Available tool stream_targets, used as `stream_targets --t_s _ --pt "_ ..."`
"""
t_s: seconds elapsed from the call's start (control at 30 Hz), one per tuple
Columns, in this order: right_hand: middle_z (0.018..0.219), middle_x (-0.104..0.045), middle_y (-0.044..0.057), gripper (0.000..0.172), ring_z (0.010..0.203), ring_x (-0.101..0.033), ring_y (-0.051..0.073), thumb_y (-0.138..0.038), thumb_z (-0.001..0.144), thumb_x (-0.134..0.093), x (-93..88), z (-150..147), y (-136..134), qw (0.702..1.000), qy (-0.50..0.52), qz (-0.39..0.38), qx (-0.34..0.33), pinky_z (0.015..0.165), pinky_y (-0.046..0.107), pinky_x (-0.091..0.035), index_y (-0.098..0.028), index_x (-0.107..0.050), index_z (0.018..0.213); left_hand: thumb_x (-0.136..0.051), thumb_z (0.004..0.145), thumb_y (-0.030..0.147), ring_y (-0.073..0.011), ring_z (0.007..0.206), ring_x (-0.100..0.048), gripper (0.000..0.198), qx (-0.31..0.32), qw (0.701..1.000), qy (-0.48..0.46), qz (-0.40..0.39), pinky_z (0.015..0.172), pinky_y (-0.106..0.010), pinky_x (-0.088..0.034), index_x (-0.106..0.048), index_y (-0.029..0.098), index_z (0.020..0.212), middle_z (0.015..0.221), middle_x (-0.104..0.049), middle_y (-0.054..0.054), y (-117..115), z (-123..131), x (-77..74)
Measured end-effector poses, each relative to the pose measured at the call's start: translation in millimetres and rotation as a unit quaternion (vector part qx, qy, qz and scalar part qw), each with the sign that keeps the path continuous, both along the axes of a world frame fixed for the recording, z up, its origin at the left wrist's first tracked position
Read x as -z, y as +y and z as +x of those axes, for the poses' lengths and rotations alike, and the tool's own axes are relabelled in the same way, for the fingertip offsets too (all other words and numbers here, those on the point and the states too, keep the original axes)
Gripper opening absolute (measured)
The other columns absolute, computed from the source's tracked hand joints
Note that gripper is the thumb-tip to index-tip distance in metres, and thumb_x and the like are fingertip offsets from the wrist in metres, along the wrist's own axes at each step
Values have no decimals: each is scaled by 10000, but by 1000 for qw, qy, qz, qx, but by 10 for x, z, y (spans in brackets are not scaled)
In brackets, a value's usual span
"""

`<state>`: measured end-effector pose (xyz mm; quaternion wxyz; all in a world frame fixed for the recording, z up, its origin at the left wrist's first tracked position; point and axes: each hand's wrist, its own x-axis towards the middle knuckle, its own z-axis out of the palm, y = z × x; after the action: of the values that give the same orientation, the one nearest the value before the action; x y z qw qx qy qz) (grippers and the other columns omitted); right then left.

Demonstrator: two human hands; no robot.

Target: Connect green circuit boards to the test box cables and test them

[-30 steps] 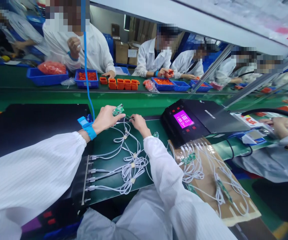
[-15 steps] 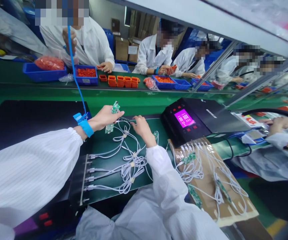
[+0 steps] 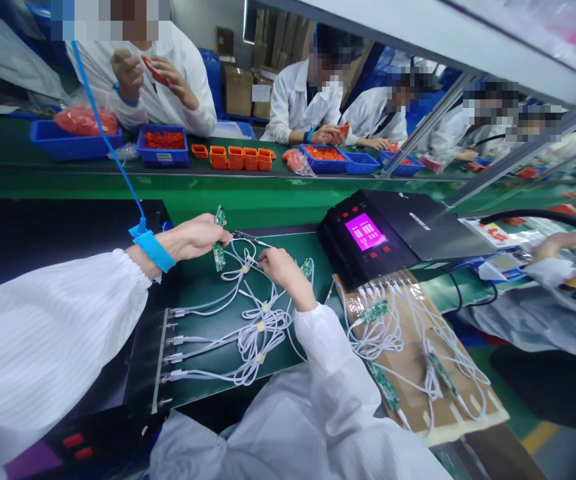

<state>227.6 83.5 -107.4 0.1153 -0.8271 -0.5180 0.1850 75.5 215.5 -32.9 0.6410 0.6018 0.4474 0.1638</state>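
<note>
My left hand (image 3: 195, 236), with a blue wrist strap (image 3: 152, 248) on it, is closed on two small green circuit boards (image 3: 219, 238), one sticking up and one hanging down. My right hand (image 3: 279, 265) is closed in a pinch on a white cable (image 3: 248, 267) just right of them. Another small green board (image 3: 307, 268) lies by my right wrist. Under both hands a tangle of white cables (image 3: 261, 333) spreads over a green mat (image 3: 203, 283), running to plugs on a black bar (image 3: 161, 347) at the left.
A black tester with a pink screen (image 3: 365, 231) stands to the right, above a cardboard sheet (image 3: 413, 363) with more cables and boards. Across the green belt, people in white coats work at blue bins (image 3: 163, 147) and orange parts (image 3: 235, 158). Another person's arm (image 3: 558, 248) reaches in at right.
My left hand has drawn back toward me and now holds two boards turned edge-on. My right hand has slid down and toward me along the cable. The view shifted slightly left.
</note>
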Motion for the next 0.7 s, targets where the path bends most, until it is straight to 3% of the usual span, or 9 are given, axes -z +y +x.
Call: stream_targets --t_s 0.13,0.23,0.37,0.47,0.6,0.7 --pt "1144 -724 123 214 1122 -648 228 -168 1005 -513 8 1 -188 995 13 99 -31 961 310 -457 -174 -711 1086 -748 638 -36 -122 620 -519 326 50 999 15 2 639 -248 -415 -515 177 560 567 -552 2 62 -8 49" --pt "999 -684 75 162 954 -633 204 -244 1014 -474 18 -90 -302 979 75 185 -28 872 318 -474 -194 -628 1006 -732 692 -36 -133 663 -570 290 43 999 -3 -12 704 -268 -461 -545 162 594 620 -588 -20 80 0 66" --pt "844 -663 -8 198 731 -601 169 -433 1010 -508 49 -328 -324 951 230 207 -14 712 295 -449 -245 -492 951 -695 789 -29 -163 779 -676 201 39 997 -46 -50 850 -303 -529 -612 119 682 755 -674 -79 16 19 28" --pt "819 -678 -16 303 733 -639 175 -516 972 -577 94 -463 -290 925 301 232 18 707 300 -451 -261 -434 893 -674 847 -7 -176 805 -705 134 55 994 -58 -70 876 -330 -561 -647 103 775 828 -718 -103 -47 17 -22" --pt "906 -736 23 330 862 -717 192 -500 920 -661 94 -477 -295 854 447 266 5 759 311 -501 -255 -443 888 -680 854 -8 -196 870 -736 128 48 993 -69 -79 868 -328 -577 -653 111 892 905 -751 -115 -66 3 -16" --pt "899 -751 39 424 859 -727 183 -549 849 -726 25 -430 -336 799 531 282 17 727 291 -509 -252 -424 829 -712 852 36 -200 887 -739 121 80 991 -81 -71 855 -324 -575 -667 118 928 926 -760 -112 -64 2 50"
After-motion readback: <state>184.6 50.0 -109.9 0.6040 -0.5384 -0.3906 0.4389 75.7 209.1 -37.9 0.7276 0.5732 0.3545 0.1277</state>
